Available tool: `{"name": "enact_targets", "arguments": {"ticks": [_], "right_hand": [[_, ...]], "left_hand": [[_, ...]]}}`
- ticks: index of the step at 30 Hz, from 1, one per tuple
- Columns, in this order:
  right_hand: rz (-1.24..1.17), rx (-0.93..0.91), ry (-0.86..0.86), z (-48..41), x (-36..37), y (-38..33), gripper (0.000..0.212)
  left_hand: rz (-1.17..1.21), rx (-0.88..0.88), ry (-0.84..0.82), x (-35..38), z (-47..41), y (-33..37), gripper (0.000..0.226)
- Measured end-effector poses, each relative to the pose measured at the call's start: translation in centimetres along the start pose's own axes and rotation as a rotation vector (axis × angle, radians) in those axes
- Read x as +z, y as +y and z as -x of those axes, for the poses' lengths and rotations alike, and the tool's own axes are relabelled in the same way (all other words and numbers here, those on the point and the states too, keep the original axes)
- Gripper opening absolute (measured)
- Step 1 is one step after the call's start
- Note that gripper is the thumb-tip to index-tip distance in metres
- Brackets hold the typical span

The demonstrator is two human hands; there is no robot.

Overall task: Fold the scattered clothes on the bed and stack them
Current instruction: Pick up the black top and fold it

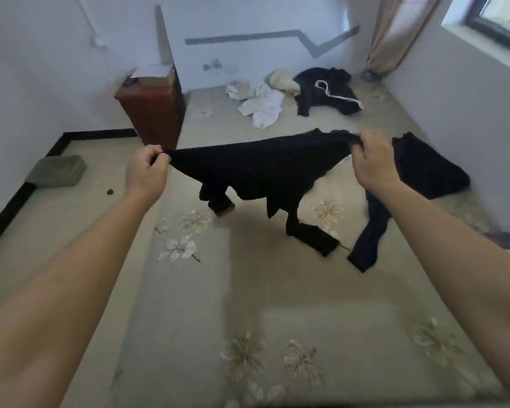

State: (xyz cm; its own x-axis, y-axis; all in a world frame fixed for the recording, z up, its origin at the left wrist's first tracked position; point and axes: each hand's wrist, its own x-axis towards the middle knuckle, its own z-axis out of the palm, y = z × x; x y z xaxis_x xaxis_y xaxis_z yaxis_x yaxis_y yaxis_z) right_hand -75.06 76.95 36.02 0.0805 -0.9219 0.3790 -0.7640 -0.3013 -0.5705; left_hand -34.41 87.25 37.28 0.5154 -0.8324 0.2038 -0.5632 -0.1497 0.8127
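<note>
In the middle of the frame a black garment [262, 166] hangs stretched between both hands above the bed [218, 304]. The left hand [146, 169] pinches one corner in curled fingers; the right hand [371, 160] bunches the opposite edge in a closed grip. Holding it taut by two points likely serves to shake it flat and find its shape before laying it down to fold. Its lower parts dangle and seem to touch the flowered sheet, one end lying just below centre.

Other clothes wait unfolded. A dark garment [424, 169] sprawls at the right, partly behind the right hand and wrist, with one long limb trailing toward lower centre. Near the top sit a black pile with a white cord [324, 89] and, to its left, white clothes [262, 107]. No stack shows, so the task seems barely begun.

Whether the held piece is a shirt or trousers is hard to tell: black cloth swallows seams, and the frame is soft. A brown cabinet [153, 113] stands at upper left. At the right edge, something dark and pinkish is cut off and cannot be identified.
</note>
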Motion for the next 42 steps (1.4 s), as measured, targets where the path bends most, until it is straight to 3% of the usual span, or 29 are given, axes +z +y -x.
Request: {"name": "enact_targets", "arguments": {"ticks": [7,12,15,18,24,29,34,37,39,42], "right_hand": [[0.129,0.237,-0.4,15.6,11.7,7.1,0.025],[0.251,0.233,-0.743,26.3,17.7,11.7,0.026],[0.356,0.191,-0.965,32.3,20.2,14.0,0.034],[0.476,0.135,-1.084,37.1,22.1,15.7,0.038],[0.675,0.016,-1.065,44.2,24.4,16.7,0.033],[0.684,0.156,-1.013,46.2,25.7,16.2,0.034],[0.736,0.095,-1.005,46.9,25.2,15.8,0.033],[0.786,-0.02,-1.08,48.2,23.9,16.3,0.055],[0.824,-0.032,-1.113,49.2,23.4,16.4,0.064],[0.777,0.019,-0.966,50.0,23.6,15.5,0.042]], "left_hand": [[-0.534,-0.176,-0.446,6.7,11.6,-17.8,0.02],[-0.786,-0.173,-0.778,9.6,19.9,-28.0,0.03],[-0.896,-0.132,-0.882,11.0,23.6,-32.4,0.029],[-1.035,-0.098,-0.955,11.9,26.8,-35.6,0.029],[-1.403,-0.062,-1.093,12.8,31.6,-39.7,0.046],[-1.42,-0.013,-1.024,12.9,33.7,-41.2,0.033],[-1.481,0.022,-0.987,11.9,33.7,-41.1,0.027],[-1.577,0.129,-1.072,10.7,33.7,-40.8,0.041],[-1.584,0.078,-1.166,10.5,33.7,-40.8,0.047],[-1.558,0.042,-1.161,11.3,33.2,-39.9,0.032]]}}
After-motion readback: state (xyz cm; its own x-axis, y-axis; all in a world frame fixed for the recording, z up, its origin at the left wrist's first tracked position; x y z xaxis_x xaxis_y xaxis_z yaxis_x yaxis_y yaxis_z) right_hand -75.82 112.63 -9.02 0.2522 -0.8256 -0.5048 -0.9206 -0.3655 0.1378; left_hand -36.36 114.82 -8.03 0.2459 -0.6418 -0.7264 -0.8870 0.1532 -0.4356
